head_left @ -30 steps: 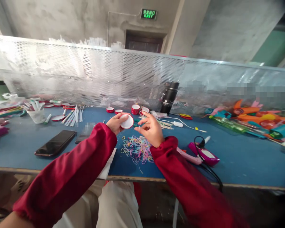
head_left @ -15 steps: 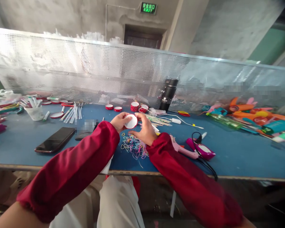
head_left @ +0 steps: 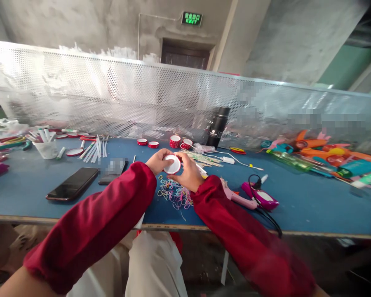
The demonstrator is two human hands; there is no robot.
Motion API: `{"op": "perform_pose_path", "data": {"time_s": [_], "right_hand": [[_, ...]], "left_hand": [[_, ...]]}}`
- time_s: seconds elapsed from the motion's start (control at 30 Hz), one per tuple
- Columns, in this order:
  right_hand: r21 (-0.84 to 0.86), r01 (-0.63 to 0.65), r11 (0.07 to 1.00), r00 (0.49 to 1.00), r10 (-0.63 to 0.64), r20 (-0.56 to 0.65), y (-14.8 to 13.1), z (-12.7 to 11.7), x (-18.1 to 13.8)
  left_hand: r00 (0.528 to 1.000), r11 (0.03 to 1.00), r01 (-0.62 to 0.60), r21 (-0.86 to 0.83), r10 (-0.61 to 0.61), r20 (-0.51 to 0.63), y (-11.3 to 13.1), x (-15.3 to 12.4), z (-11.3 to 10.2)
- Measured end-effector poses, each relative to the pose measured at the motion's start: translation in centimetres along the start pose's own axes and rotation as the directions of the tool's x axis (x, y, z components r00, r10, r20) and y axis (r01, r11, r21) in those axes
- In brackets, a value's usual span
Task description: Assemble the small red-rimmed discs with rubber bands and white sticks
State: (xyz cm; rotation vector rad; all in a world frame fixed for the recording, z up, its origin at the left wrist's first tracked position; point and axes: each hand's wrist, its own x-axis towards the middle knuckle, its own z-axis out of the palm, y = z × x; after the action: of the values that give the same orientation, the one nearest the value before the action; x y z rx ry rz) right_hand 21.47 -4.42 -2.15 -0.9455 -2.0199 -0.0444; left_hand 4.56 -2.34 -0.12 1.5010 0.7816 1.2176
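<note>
Between my two hands is a small round disc (head_left: pixel 172 166), white inside with a red rim, held up over the table. My left hand (head_left: pixel 157 161) grips its left edge, the thumb lying on the white face. My right hand (head_left: pixel 189 172) closes around the right edge with thumb and fingers. Below them lies a scattered pile of colourful small rubber bands (head_left: pixel 174 192). Past my hands stand red round pieces with white tops, among them a taller red drum (head_left: pixel 174 141) and a flatter red ring (head_left: pixel 142 142).
A black phone (head_left: pixel 72 184) and a dark flat object (head_left: pixel 113 171) lie left, near white sticks (head_left: pixel 94 149) and a cup of markers (head_left: pixel 46 147). Rightward are a pink glue gun (head_left: pixel 239 198), a purple device (head_left: pixel 261 196), a black bottle (head_left: pixel 219 128) and an orange toy pile (head_left: pixel 321 150).
The disc has turned slightly in my hands, and its rim shows more. My right fingers have come in closer around its edge. The table things lie as before.
</note>
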Motion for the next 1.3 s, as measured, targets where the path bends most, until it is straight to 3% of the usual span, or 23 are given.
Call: {"op": "perform_pose_path", "data": {"time_s": [0.2,0.4,0.6,0.8,0.9,1.0,1.13,1.3], "right_hand": [[0.071,-0.014,0.997,1.0,0.013,0.014,0.4,0.1,0.0],[0.083,-0.005,0.997,1.0,0.003,0.019,0.2,0.1,0.0],[0.286,-0.029,0.958,0.999,0.023,0.025,0.6,0.4,0.2],[0.474,-0.147,0.868,0.988,0.147,0.037,1.8,1.5,0.5],[0.412,-0.124,0.903,0.99,0.139,-0.008,1.6,1.7,0.3],[0.254,-0.015,0.967,0.993,0.044,-0.106,0.6,1.5,0.1],[0.196,0.126,0.972,0.977,-0.087,-0.193,-0.5,1.4,-0.1],[0.152,0.202,0.967,0.963,-0.168,-0.212,-0.8,1.5,0.0]], "left_hand": [[1.0,1.0,-0.003,-0.015,0.002,-0.019,0.0,0.0,0.2],[0.997,0.997,0.072,-0.041,-0.072,-0.016,0.2,-0.1,0.3],[0.988,0.964,0.149,-0.221,-0.156,-0.016,1.1,-1.1,1.2],[0.974,0.869,0.153,-0.471,-0.212,-0.076,1.7,-1.1,1.2],[0.969,0.812,0.151,-0.563,-0.233,-0.076,1.9,-0.8,0.9],[0.966,0.779,0.12,-0.616,-0.234,-0.108,2.0,-0.4,0.4],[0.963,0.765,0.082,-0.638,-0.227,-0.149,2.2,-0.2,-0.2],[0.958,0.769,0.072,-0.635,-0.23,-0.17,2.5,-0.3,-0.4]]}}
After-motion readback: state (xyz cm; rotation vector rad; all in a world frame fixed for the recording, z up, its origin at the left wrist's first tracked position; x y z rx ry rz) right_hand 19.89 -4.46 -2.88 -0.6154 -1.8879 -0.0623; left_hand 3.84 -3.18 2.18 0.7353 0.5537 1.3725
